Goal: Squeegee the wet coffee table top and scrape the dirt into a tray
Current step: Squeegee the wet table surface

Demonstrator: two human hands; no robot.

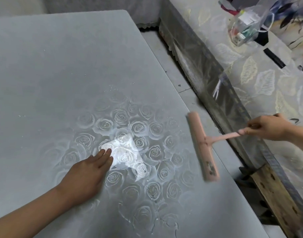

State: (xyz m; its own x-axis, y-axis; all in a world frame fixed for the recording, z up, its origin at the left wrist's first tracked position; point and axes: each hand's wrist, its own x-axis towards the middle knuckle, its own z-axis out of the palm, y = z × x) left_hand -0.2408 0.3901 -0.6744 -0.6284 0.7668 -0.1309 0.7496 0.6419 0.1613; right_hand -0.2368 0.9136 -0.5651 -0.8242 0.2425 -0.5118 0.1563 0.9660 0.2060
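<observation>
Soft, flat, greyish light lies over the table (pixel 61 66), and the shadows are barely there. One hard white glare patch (pixel 123 152) burns on the wet surface right at the fingertips of my left grip (pixel 85 174). The squeegee (pixel 203 148) is smeared with motion blur, worst at its near end. Straight edges bow toward the corners.
</observation>
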